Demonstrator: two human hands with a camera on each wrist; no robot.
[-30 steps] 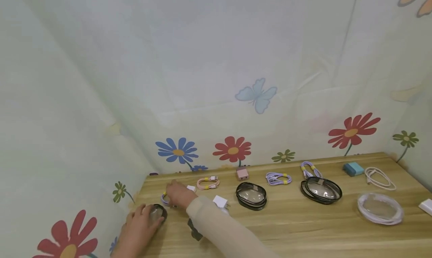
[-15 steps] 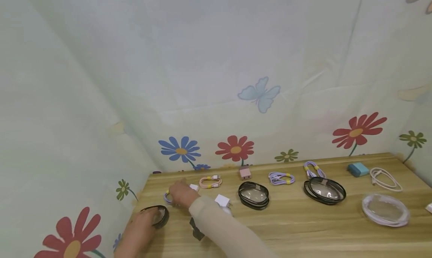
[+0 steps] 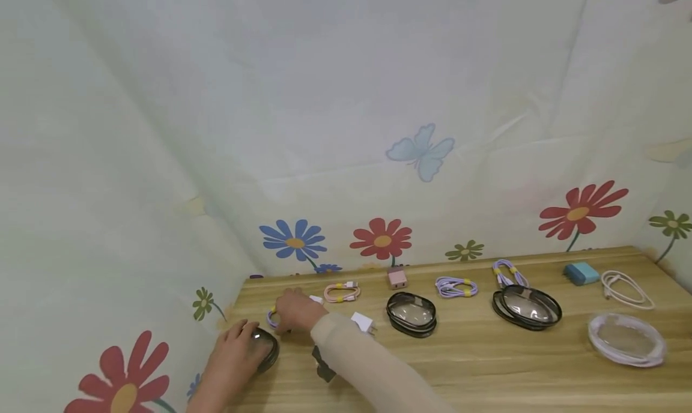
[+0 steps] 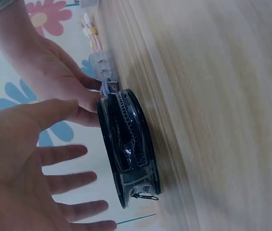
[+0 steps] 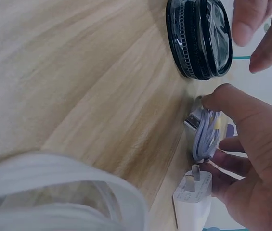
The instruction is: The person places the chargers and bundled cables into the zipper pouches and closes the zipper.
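My left hand (image 3: 232, 354) lies beside a small clear zip case with black trim (image 3: 266, 348) at the table's left end. In the left wrist view, the straight, spread fingers (image 4: 71, 183) show next to the case's zipped side. My right hand (image 3: 297, 312) is just behind that case, at a coiled lilac charging cable (image 5: 205, 134) with a yellow tie. The right thumb and curled fingers pinch this coil close to the tabletop. A white plug charger (image 5: 193, 199) stands right beside the coil, mostly hidden by the right hand in the head view.
Right of the hands lie a peach cable (image 3: 342, 292), a pink charger (image 3: 397, 278), another white charger (image 3: 363, 323) and a black-trimmed case (image 3: 411, 314). Farther right are lilac cables (image 3: 456, 287), a larger black-trimmed case (image 3: 527, 307), a blue charger (image 3: 581, 273) and a white-trimmed case (image 3: 627, 339).
The left hand shifts about over the black-trimmed case, blurred half a second ago. The right hand stays at the lilac cable. The whole head view has drifted slightly.
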